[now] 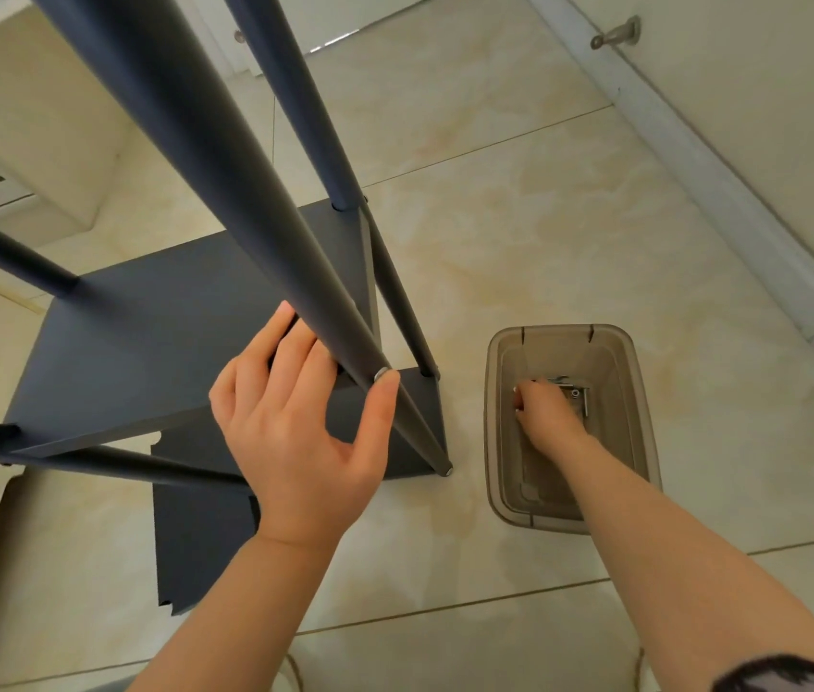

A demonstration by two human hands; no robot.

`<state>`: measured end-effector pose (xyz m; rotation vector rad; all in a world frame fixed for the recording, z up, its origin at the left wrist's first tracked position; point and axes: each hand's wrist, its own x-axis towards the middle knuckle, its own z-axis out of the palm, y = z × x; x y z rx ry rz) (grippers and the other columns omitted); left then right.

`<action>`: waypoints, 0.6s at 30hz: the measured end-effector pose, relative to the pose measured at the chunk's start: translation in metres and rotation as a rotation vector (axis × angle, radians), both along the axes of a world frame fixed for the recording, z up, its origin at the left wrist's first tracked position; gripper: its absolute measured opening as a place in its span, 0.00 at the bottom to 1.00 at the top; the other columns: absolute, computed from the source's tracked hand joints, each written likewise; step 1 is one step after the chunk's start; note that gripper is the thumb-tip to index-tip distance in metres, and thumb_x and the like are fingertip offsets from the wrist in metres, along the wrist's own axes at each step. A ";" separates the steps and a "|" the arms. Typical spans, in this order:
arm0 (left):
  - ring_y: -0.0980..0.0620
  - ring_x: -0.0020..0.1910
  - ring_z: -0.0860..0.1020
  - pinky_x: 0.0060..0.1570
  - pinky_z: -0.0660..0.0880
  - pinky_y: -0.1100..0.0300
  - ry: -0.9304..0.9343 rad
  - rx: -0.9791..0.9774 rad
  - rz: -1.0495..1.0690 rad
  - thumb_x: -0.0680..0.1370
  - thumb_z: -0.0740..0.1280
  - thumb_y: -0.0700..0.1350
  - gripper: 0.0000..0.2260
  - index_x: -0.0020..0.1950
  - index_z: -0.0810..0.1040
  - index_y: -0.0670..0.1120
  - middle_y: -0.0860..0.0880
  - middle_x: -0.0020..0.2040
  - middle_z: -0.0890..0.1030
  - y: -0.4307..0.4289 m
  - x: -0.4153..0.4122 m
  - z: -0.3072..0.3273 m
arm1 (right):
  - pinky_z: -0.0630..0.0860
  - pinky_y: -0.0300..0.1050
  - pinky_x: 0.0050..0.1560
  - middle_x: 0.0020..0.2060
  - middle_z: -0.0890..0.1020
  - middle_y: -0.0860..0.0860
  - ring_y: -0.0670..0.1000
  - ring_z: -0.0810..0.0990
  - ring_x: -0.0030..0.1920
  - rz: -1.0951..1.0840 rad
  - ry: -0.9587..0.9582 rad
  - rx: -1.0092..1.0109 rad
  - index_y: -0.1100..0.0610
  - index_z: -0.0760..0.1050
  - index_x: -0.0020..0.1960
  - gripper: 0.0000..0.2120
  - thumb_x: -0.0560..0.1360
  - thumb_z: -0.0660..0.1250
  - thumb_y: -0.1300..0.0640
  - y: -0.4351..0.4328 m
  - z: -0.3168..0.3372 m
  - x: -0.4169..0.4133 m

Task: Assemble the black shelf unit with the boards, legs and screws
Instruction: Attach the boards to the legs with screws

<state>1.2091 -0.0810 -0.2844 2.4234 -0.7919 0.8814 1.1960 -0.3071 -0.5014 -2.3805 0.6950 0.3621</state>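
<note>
Standing on the tiles [495, 217] is the black shelf unit [185, 332]. A loose board [195, 541] lies flat at its foot; a clear bin [640, 392] sits just right of it. My left hand [295, 432] holds the unit's near leg [255, 192], fingers behind, thumb tip on a silver screw [381, 375]. My right hand [547, 417] is down in the bin over the hardware [575, 394], fingers curled; pinching anything, I cannot tell.
</note>
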 end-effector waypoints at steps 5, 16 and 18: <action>0.44 0.68 0.75 0.64 0.65 0.49 -0.003 0.002 0.004 0.81 0.63 0.56 0.17 0.60 0.82 0.46 0.52 0.64 0.80 -0.001 0.001 0.000 | 0.72 0.46 0.49 0.52 0.77 0.60 0.59 0.76 0.52 -0.038 -0.032 0.038 0.63 0.76 0.51 0.07 0.77 0.61 0.68 0.001 0.004 -0.003; 0.46 0.69 0.74 0.61 0.66 0.48 0.077 0.013 0.027 0.79 0.65 0.55 0.16 0.60 0.82 0.48 0.52 0.64 0.81 -0.003 -0.001 0.007 | 0.75 0.48 0.61 0.57 0.81 0.58 0.58 0.79 0.58 -0.065 0.031 0.095 0.59 0.80 0.61 0.13 0.80 0.61 0.65 -0.013 0.031 -0.034; 0.47 0.70 0.74 0.63 0.64 0.51 0.125 0.005 0.032 0.78 0.64 0.56 0.16 0.58 0.83 0.49 0.53 0.64 0.81 -0.004 -0.003 0.011 | 0.76 0.47 0.56 0.51 0.83 0.59 0.57 0.80 0.54 -0.106 -0.007 0.092 0.61 0.82 0.55 0.10 0.79 0.64 0.63 -0.012 0.044 -0.041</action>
